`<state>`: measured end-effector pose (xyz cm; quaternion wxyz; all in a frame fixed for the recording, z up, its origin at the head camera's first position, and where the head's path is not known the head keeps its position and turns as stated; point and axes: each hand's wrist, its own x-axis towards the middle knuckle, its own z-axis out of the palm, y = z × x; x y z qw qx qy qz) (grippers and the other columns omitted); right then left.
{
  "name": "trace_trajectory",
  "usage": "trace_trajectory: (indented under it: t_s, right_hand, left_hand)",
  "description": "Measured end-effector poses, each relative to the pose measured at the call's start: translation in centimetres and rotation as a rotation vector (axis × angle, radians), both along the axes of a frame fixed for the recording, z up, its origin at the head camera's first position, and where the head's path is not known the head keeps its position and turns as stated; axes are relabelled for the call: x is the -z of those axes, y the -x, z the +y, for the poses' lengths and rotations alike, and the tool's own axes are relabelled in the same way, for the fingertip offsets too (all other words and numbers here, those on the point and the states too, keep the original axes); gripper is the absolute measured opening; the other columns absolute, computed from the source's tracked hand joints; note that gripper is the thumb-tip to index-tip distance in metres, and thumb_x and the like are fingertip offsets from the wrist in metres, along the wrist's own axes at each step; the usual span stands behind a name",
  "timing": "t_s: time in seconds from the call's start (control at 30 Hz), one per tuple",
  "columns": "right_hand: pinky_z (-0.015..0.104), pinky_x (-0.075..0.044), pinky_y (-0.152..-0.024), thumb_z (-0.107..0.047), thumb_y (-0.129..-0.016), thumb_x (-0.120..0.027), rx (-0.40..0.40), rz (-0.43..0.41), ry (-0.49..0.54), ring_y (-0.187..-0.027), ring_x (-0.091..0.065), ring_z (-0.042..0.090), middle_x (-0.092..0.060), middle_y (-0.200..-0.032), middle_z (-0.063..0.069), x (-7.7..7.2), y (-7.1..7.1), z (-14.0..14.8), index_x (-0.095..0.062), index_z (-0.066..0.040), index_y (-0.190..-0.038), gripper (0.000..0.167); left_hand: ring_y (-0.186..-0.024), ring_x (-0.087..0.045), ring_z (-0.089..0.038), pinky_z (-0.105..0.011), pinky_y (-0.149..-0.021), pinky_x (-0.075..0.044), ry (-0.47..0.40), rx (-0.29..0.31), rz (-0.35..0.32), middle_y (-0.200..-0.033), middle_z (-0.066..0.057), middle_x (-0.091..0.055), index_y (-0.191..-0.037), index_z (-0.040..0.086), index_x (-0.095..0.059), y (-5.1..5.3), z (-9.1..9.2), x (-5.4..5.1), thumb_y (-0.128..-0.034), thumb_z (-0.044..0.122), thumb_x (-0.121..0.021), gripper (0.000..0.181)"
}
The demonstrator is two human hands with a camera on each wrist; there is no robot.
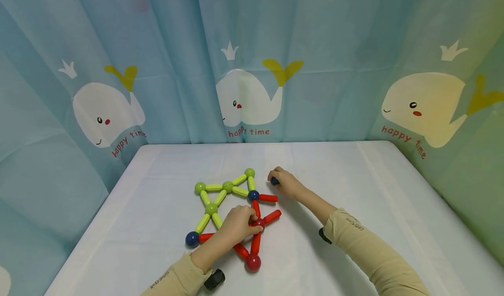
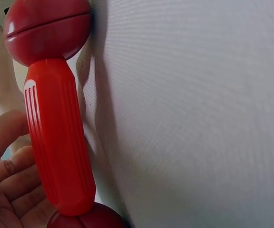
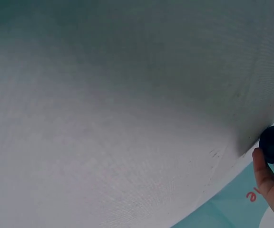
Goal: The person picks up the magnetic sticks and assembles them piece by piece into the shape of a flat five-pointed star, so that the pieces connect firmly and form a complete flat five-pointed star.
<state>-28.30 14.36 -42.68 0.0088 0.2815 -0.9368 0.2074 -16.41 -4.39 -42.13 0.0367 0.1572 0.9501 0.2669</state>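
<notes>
Flat on the table lies a frame of green and red rods joined by green, red and dark blue balls. My left hand [image 1: 236, 226] reaches over it, thumb and fingers pinching a red ball [image 1: 259, 224] at its right side. In the left wrist view, a red rod [image 2: 61, 137] between two red balls partly hides the left hand [image 2: 13, 185]. To the right of the frame, my right hand [image 1: 288, 185] holds a loose dark blue ball [image 1: 274, 181] just above or on the table; the right wrist view shows this ball [image 3: 271, 145] between thumb and fingers.
Two red rods, an upper one [image 1: 268, 198] and a lower one [image 1: 272, 217], stick out to the right with free ends. A white cloth covers the table [image 1: 346, 173]. Behind it hangs a blue curtain [image 1: 334, 103] with whale prints.
</notes>
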Motion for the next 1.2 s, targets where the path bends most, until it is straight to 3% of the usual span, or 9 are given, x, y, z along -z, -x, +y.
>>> trace_trajectory:
  t_s: [0.4,0.57,0.7,1.0,1.2]
  right_hand:
    - [0.047,-0.046,-0.095,0.0,-0.087,-0.062,0.017,-0.071,0.061,-0.107,-0.058,0.035,-0.061,-0.11,0.022,-0.5,-0.7,1.0,-0.058,0.004,-0.111,0.025]
    - [0.038,-0.052,-0.079,-0.009,-0.092,-0.058,-0.007,-0.135,0.083,-0.089,-0.063,0.026,-0.065,-0.104,0.021,-1.0,-1.1,1.8,-0.058,0.006,-0.111,0.024]
    - [0.029,-0.05,-0.068,-0.011,-0.094,-0.056,-0.053,-0.219,0.064,-0.075,-0.06,0.017,-0.066,-0.094,0.017,-1.6,-1.5,2.8,-0.059,0.004,-0.108,0.021]
    - [0.02,-0.048,-0.063,-0.011,-0.094,-0.056,-0.191,-0.386,0.107,-0.074,-0.06,0.013,-0.065,-0.095,0.014,-1.5,-2.9,3.8,-0.059,0.004,-0.107,0.02]
    - [0.02,-0.049,-0.06,-0.011,-0.094,-0.056,-0.166,-0.405,0.121,-0.073,-0.061,0.014,-0.064,-0.094,0.014,-1.4,-3.3,3.6,-0.058,0.004,-0.107,0.02]
  left_hand:
    - [-0.06,-0.043,-0.009,-0.019,-0.054,-0.035,-0.011,0.016,0.006,-0.061,0.005,-0.05,-0.069,0.01,-0.06,0.0,0.0,0.1,-0.0757,0.02,-0.079,0.023]
    - [-0.058,-0.04,-0.008,-0.018,-0.052,-0.032,0.011,0.02,0.015,-0.059,0.006,-0.046,-0.067,0.011,-0.056,0.0,0.2,0.2,-0.0763,0.02,-0.078,0.026]
    - [-0.058,-0.04,-0.008,-0.018,-0.052,-0.031,0.027,0.014,0.014,-0.059,0.005,-0.045,-0.067,0.012,-0.054,-0.1,0.3,0.3,-0.0769,0.021,-0.077,0.026]
    - [-0.055,-0.041,-0.008,-0.018,-0.05,-0.032,0.022,0.001,0.02,-0.057,0.006,-0.045,-0.067,0.013,-0.054,-0.5,0.4,0.4,-0.078,0.021,-0.076,0.026]
    - [-0.054,-0.04,-0.009,-0.019,-0.049,-0.029,0.062,-0.006,0.035,-0.055,0.005,-0.043,-0.067,0.013,-0.053,-0.7,0.6,0.3,-0.0783,0.023,-0.076,0.027]
